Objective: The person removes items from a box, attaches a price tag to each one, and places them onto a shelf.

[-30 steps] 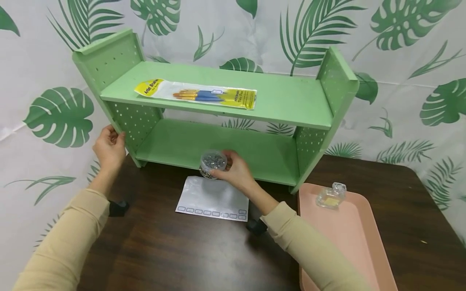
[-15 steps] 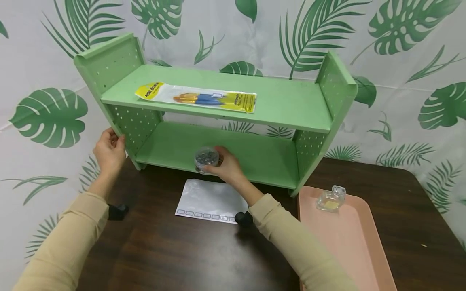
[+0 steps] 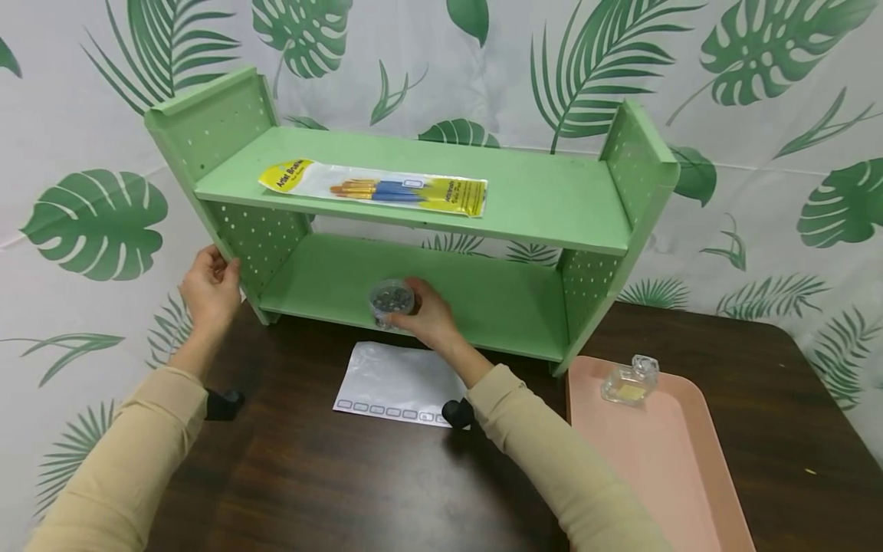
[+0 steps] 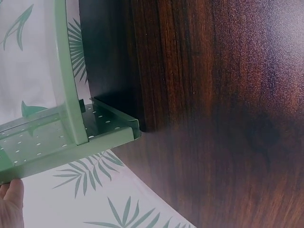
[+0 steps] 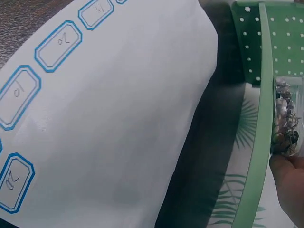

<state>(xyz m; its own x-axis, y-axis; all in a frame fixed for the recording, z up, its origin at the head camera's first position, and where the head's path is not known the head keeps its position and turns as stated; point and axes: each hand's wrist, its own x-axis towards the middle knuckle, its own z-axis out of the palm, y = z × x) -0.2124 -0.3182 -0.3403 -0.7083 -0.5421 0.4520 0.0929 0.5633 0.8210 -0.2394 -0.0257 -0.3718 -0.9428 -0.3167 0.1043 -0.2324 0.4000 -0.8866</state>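
Note:
My right hand (image 3: 429,314) grips a small clear round tub (image 3: 392,297) filled with silvery metal pieces that look like thumbtacks. In the right wrist view the tub (image 5: 286,116) stands at the front edge of the lower board, thumb against its side. The green two-tier shelf (image 3: 524,192) stands at the back of the table. At its left side panel, my left hand (image 3: 210,291) holds the front edge with curled fingers, partly hidden. Only part of that hand (image 4: 12,204) shows in the left wrist view, touching the panel.
A packet of artist brushes (image 3: 375,188) lies on the upper board. Below the shelf, a white sheet with label stickers (image 3: 396,379) lies on the dark wooden table (image 3: 331,483). To the right, a pink tray (image 3: 641,460) holds a glass bottle (image 3: 629,383).
My right hand has carried the tub slightly left and back, to the lower board's front edge. It barely moves over the last half second. My left hand stays at the side panel.

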